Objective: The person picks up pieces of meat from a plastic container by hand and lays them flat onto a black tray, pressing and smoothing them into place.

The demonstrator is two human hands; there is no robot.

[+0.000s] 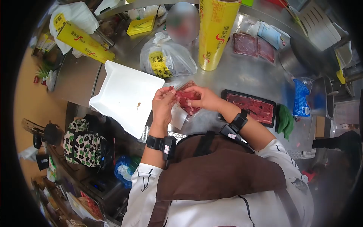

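A slice of raw red meat (183,99) is stretched between my two hands over the steel counter. My left hand (163,103) pinches its left end with thumb and fingers closed. On the other side, my right hand (205,99) grips the meat with curled fingers. Below the hands lies a clear-wrapped pack, partly hidden, with more red meat showing. To the right, a black tray (270,103) holds red meat slices. A white plastic tray (123,85) stands to the left, with a small brown scrap on it.
A tall yellow cling-film box (215,38) and a knotted plastic bag (168,60) stand behind my hands. Another yellow box (85,41) leans at left. Packed meat (245,44) lies at the back right. A green glove (284,120) and blue packet (301,98) are at right.
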